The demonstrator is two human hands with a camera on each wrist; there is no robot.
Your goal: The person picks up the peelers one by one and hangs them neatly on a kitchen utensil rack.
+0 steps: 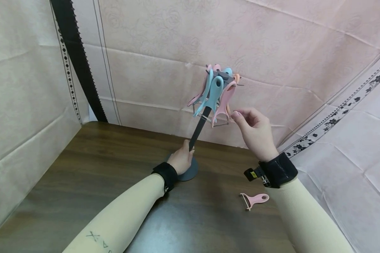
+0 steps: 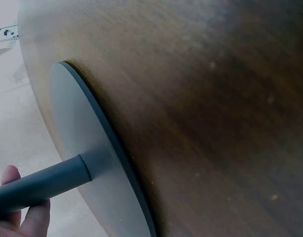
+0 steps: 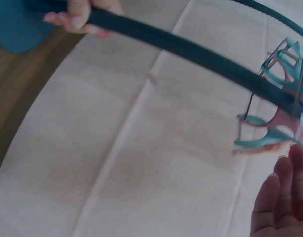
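Observation:
My left hand [image 1: 180,161] grips the dark pole [image 1: 200,128] of a stand low down, just above its round base [image 1: 190,172]. In the left wrist view, fingers curl around the pole [image 2: 42,185]. Several Y-shaped peelers in blue, pink and orange hang from the hooked top [image 1: 223,75] of the stand, among them a blue peeler [image 1: 216,92] and a pink peeler [image 1: 227,96]. Beside their lower ends is my right hand [image 1: 255,131], fingers loosely bent, nothing visible in its grasp. In the right wrist view its fingers [image 3: 283,190] reach close to the peelers; whether they touch is unclear.
A pink peeler [image 1: 256,199] lies on the brown wooden table [image 1: 114,182], near the right forearm. Pale patterned cloth [image 1: 152,38] hangs behind and on both sides. A black strip [image 1: 79,59] runs down the back left corner.

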